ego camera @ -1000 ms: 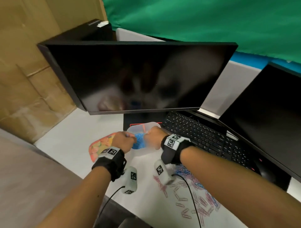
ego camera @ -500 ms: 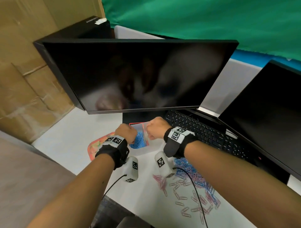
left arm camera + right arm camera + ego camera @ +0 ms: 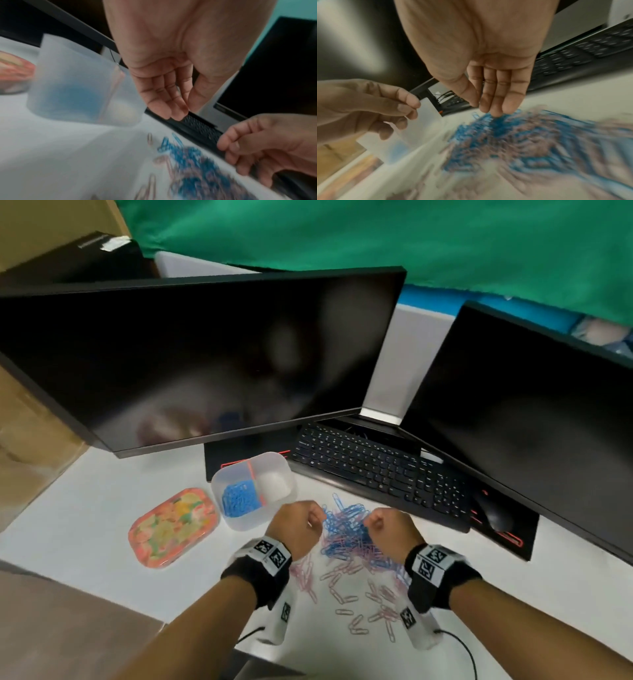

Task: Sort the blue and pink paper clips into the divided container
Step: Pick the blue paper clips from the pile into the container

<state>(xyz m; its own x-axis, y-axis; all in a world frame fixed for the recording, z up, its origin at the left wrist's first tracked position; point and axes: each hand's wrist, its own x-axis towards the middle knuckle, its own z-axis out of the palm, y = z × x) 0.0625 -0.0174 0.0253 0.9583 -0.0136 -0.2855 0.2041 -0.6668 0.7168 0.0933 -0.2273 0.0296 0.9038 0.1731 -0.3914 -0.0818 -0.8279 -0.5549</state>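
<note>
A translucent divided container (image 3: 249, 519) stands on the white desk; its left compartment holds blue clips (image 3: 238, 500) and its right one looks empty. Right of it lies a mixed pile of blue and pink paper clips (image 3: 352, 534), with loose pink clips (image 3: 337, 578) nearer me. My left hand (image 3: 310, 522) hovers at the pile's left edge; in the left wrist view its fingers (image 3: 171, 106) hang straight and hold nothing. My right hand (image 3: 375, 523) hovers at the pile's right side, and its fingertips (image 3: 494, 109) point down just above the blurred blue clips (image 3: 513, 135).
A flowered pink lid (image 3: 173, 527) lies left of the container. A black keyboard (image 3: 376, 470) and a mouse (image 3: 493, 510) lie behind the pile. Two dark monitors (image 3: 205, 354) stand at the back, with brown cardboard (image 3: 24, 422) at the left.
Both hands have drawn back from the container toward me and now hover over the clip pile. The container, which they covered before, shows in full.
</note>
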